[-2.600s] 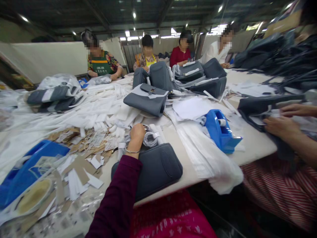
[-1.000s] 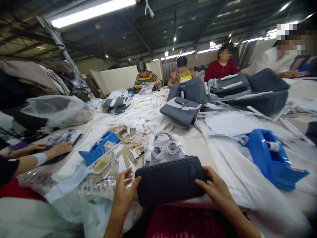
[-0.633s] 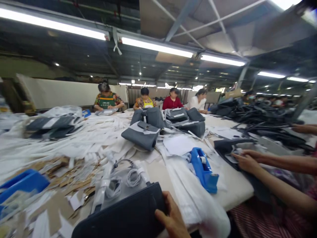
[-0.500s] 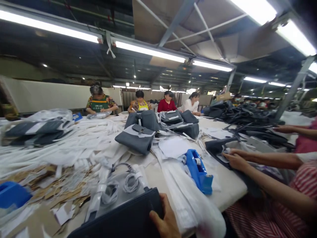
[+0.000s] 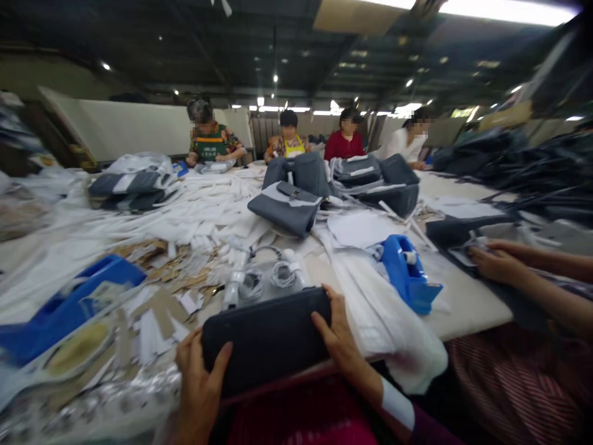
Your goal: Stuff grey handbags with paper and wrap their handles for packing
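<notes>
At a long work table (image 5: 467,315) in a factory hall, 4 seated workers (image 5: 290,145) face the camera across piles of white wrapping. At the near edge, the left hand (image 5: 199,386) and right hand (image 5: 340,334) grip the 2 ends of a dark gray handbag (image 5: 266,340), fingers spread around it. Just behind lies a clear plastic bag (image 5: 266,278) holding coiled straps. To the right stands a blue tape dispenser (image 5: 407,275), and a co-worker's hands (image 5: 498,262) touch another dark bag (image 5: 463,238).
</notes>
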{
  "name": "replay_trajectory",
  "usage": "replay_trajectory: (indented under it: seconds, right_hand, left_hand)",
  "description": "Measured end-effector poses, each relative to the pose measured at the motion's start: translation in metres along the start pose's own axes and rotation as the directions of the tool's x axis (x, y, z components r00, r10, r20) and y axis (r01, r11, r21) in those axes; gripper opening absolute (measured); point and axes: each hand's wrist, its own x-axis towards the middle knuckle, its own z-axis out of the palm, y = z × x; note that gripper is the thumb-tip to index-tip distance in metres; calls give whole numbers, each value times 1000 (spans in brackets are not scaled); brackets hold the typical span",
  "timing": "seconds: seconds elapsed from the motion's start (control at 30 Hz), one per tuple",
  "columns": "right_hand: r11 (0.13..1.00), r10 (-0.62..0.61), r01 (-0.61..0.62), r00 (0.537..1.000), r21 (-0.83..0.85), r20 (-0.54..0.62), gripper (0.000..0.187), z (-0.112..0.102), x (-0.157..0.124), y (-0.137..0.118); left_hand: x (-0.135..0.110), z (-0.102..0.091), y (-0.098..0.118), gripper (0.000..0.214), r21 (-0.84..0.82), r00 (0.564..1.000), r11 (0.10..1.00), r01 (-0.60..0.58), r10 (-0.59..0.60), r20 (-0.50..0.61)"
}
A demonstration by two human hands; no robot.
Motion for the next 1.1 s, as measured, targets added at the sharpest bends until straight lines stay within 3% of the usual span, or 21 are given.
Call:
replay_trajectory:
  seconds: [0.13, 0.33, 0.6, 0.8, 1.0, 1.1]
  right_hand:
    - [999, -26, 26, 1000, -21, 14, 52, -4, 8, 1]
    - [996, 36, -46, 991, 76, 125, 55, -7, 17, 2]
    - [990, 128, -135, 984, 49, 125, 36, -5, 28, -6]
    - [982, 173, -183, 966, 36, 192, 35, -5, 36, -3]
    - [977, 184, -201, 962, 70, 199, 34, -6, 36, -1]
    - [981, 176, -186, 973, 55, 150, 34, -3, 36, 2]
  left_hand:
    - [5, -4, 15, 59, -169, 956, 951, 259, -228, 184]
    - [16, -7, 32, 70, -329, 909, 865, 379, -282, 306]
    - [30, 2, 34, 49, -307, 921, 880, 364, -290, 261]
    - [35, 6, 24, 43, -167, 938, 935, 312, -275, 210]
    - [32, 7, 18, 43, -158, 943, 938, 308, -279, 181]
    - [32, 9, 17, 40, -163, 938, 932, 323, -293, 185]
